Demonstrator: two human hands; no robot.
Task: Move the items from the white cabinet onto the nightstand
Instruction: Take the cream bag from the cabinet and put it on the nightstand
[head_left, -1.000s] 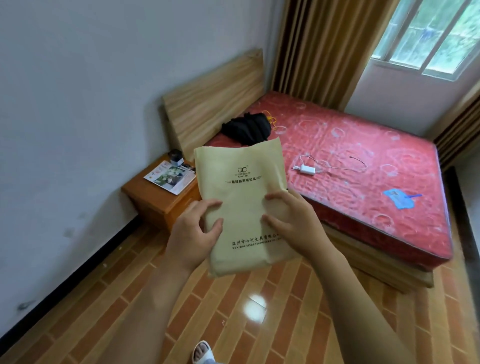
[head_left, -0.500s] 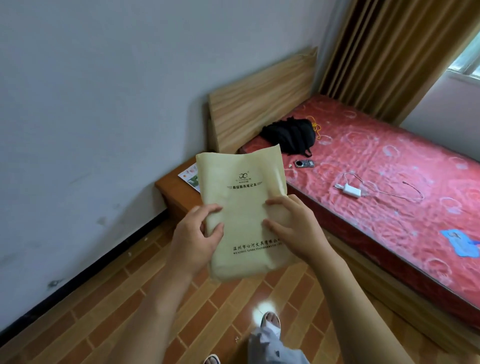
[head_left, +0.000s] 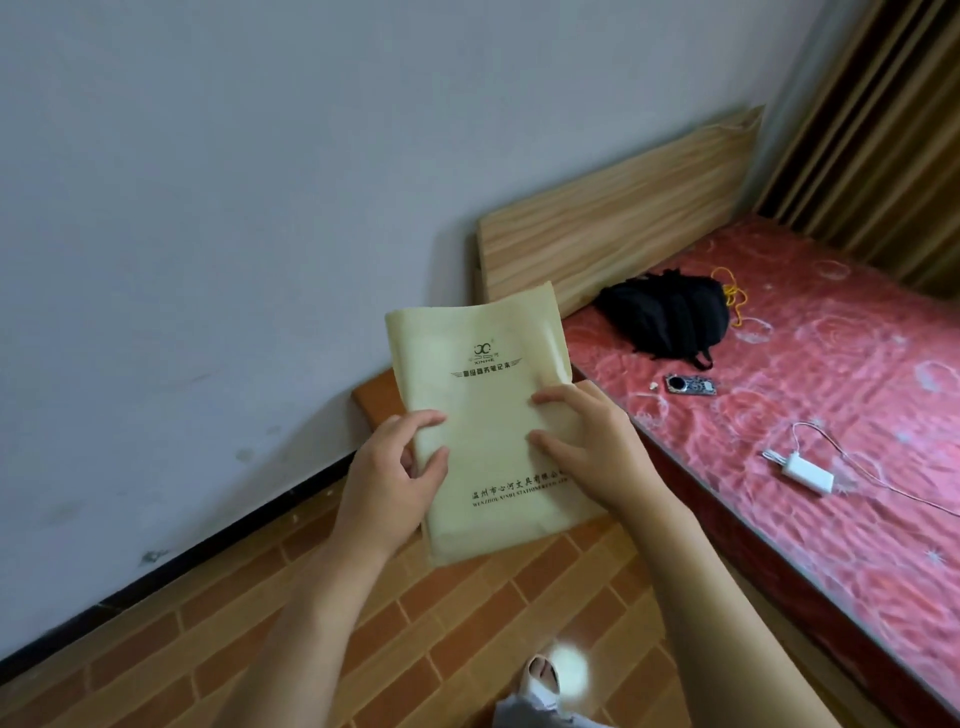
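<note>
Carrying phase of the transfer. A pale yellow fabric pouch (head_left: 483, 415) with dark printed lettering is held upright in front of the person, above the brick-patterned floor (head_left: 363, 649), and hides most of the nightstand (head_left: 376, 402), of which only an orange-brown corner shows against the grey wall (head_left: 234, 182). The left hand (head_left: 392, 480) grips the pouch's left edge, thumb on the front face and fingers curled behind; the right hand (head_left: 587, 447) holds the right edge, its fingers laid across the front and the pouch pinched from behind, though the thumb is hidden. The white cabinet is out of view, so the pouch is judged to be an item already taken from it and now in transit. To the right lies the bed (head_left: 805, 467) with a wooden headboard (head_left: 613, 218), a black backpack (head_left: 670, 314), a small dark device (head_left: 691, 385) and a white charger (head_left: 808, 470) with its cable. The next move calls for lowering the pouch flat onto the nightstand top and releasing both hands; what already lies there cannot be told.
</note>
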